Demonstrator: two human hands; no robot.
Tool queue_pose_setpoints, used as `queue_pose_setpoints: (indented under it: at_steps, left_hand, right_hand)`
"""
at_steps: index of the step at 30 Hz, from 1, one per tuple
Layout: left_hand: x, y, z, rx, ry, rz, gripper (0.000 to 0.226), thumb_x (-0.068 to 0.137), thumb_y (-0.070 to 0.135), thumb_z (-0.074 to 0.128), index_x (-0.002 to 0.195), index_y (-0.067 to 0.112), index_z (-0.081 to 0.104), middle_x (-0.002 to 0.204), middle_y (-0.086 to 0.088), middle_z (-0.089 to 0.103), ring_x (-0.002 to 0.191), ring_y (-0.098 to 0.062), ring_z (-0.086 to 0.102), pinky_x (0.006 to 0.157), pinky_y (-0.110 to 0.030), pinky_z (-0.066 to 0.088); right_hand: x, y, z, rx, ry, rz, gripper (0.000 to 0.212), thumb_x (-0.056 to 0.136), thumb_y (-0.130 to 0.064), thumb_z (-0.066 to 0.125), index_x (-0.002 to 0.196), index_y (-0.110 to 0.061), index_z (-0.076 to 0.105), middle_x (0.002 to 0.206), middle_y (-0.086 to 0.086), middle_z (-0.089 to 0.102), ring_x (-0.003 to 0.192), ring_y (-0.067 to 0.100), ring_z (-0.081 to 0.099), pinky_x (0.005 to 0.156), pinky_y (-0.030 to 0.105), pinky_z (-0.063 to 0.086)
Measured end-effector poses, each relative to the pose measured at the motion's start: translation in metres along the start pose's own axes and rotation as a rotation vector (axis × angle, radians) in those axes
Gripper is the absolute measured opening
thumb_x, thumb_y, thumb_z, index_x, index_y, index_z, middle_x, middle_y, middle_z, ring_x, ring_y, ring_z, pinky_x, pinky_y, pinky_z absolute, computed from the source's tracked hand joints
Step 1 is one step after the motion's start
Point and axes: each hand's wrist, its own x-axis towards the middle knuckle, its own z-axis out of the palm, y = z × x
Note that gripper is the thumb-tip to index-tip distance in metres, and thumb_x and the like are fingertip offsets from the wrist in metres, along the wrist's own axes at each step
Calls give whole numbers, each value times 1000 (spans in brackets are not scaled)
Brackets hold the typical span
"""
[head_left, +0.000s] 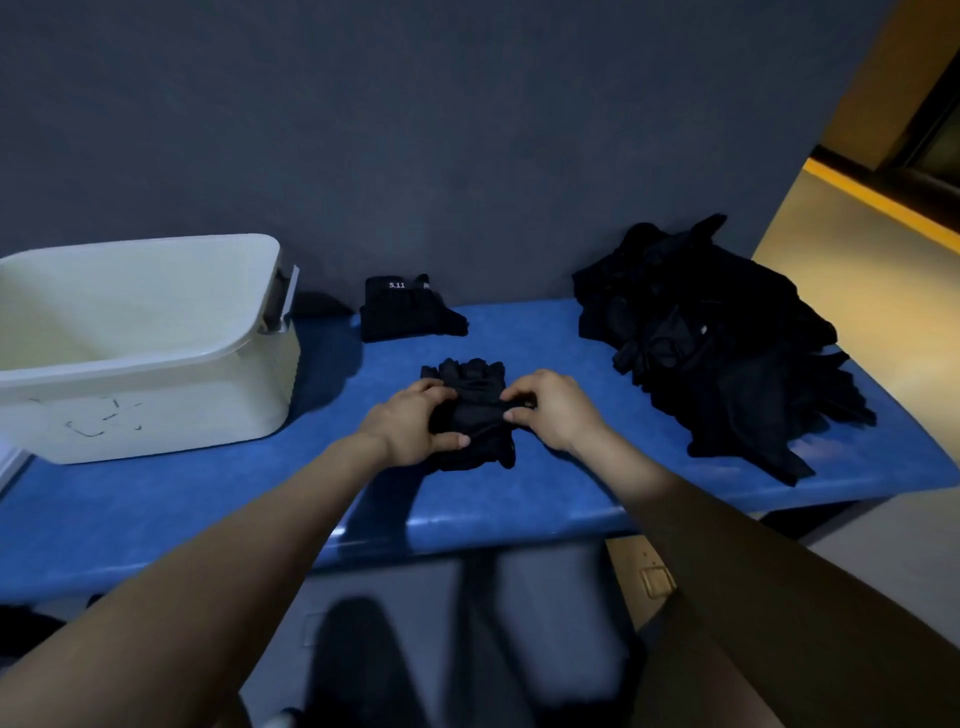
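While a white plastic tub (156, 410) stands open at the far left of the blue tabletop (156, 519), with faint dark scribbles on its near wall, the work goes on at the middle of the surface. Just right of the tub, back against the grey wall (467, 130), lies a folded black garment (402, 312) with a small white "5.11" mark on its top band. Nearer the person, well apart from that piece, a black fabric bundle (475, 421) lies on the blue top between both hands. The left hand (415, 423) grips the bundle's left side, its fingers curled over the top of the cloth and its thumb pressed in along the near edge. The right hand (550, 410) pinches the bundle's right edge, with the thumb and bent fingertips closed on a fold of the fabric. Whether the bundle is socks or gloves I cannot tell; the cloth is too dark. Further right, a loose pile of black clothing (727, 353) rests on the tabletop's right end against the wall. Beyond it, a yellow stripe (883, 202) runs across the floor.
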Motion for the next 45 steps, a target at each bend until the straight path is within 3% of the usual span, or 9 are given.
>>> queue_pose_setpoints:
  at_steps: [5, 14, 18, 20, 24, 26, 30, 39, 45]
  left_hand:
    - [3, 19, -5, -8, 266, 28, 45, 92, 30, 54, 135, 17, 45, 136, -4, 44, 125, -25, 43, 103, -38, 38]
    - [9, 16, 11, 123, 106, 156, 60, 96, 31, 47, 148, 15, 23, 156, -1, 19, 142, -21, 22, 114, -26, 17]
    - [12, 11, 14, 109, 57, 158, 60, 97, 33, 46, 149, 15, 22, 157, 1, 16, 143, -20, 18, 116, -27, 17]
    - [15, 8, 14, 109, 27, 155, 60, 96, 35, 46, 149, 17, 22, 157, 2, 16, 143, -20, 17, 117, -29, 17]
    - [17, 8, 11, 90, -17, 136, 60, 95, 34, 48, 148, 17, 25, 157, 2, 18, 143, -20, 18, 116, -29, 17]
    - [17, 13, 6, 53, 46, 116, 54, 95, 35, 49, 144, 17, 35, 153, 1, 28, 139, -21, 26, 113, -31, 23]
    - [22, 42, -5, 29, 328, 88, 37, 95, 34, 47, 130, 22, 51, 135, 0, 49, 126, -23, 42, 103, -37, 35]
    - [32, 162, 32, -202, 198, 255, 40, 93, 29, 54, 131, 18, 49, 132, -2, 46, 120, -20, 49, 100, -37, 41]
    - [42, 215, 63, -274, 220, 318, 46, 90, 28, 58, 133, 17, 46, 130, -3, 45, 123, -21, 45, 101, -39, 42]
  right_hand:
    - [17, -14, -7, 38, 170, -16, 19, 95, -14, 53, 104, -12, 69, 109, 4, 64, 99, 20, 60, 83, 30, 49]
    - [71, -17, 9, 87, 92, 94, 31, 92, -17, 61, 120, -6, 61, 124, 10, 58, 112, 24, 57, 95, 30, 46]
    - [82, -14, 17, 45, 57, 112, 7, 91, -11, 60, 91, -6, 65, 89, 3, 61, 88, 18, 58, 77, 28, 48]
    - [85, -13, 20, 41, 99, 107, 12, 91, -6, 57, 79, -8, 60, 87, 5, 61, 80, 16, 57, 74, 29, 50]
    - [81, -10, 19, 93, 137, 102, 6, 91, -8, 58, 85, -9, 60, 72, -4, 53, 77, 15, 55, 71, 27, 46]
    - [75, -6, 7, 150, 188, 88, 5, 92, -8, 58, 94, -7, 62, 76, -3, 54, 79, 14, 55, 74, 27, 47]
    - [45, 7, -31, 170, 330, 64, 10, 91, -7, 56, 96, -6, 65, 88, 2, 57, 79, 15, 54, 77, 32, 50]
    - [-57, 74, -99, 60, 511, 195, 12, 89, -13, 60, 101, -11, 63, 102, 4, 56, 84, 16, 53, 83, 36, 50]
    - [-99, 126, -114, -27, 572, 413, 30, 89, -13, 60, 117, -11, 50, 122, 10, 45, 117, 27, 44, 98, 39, 42]
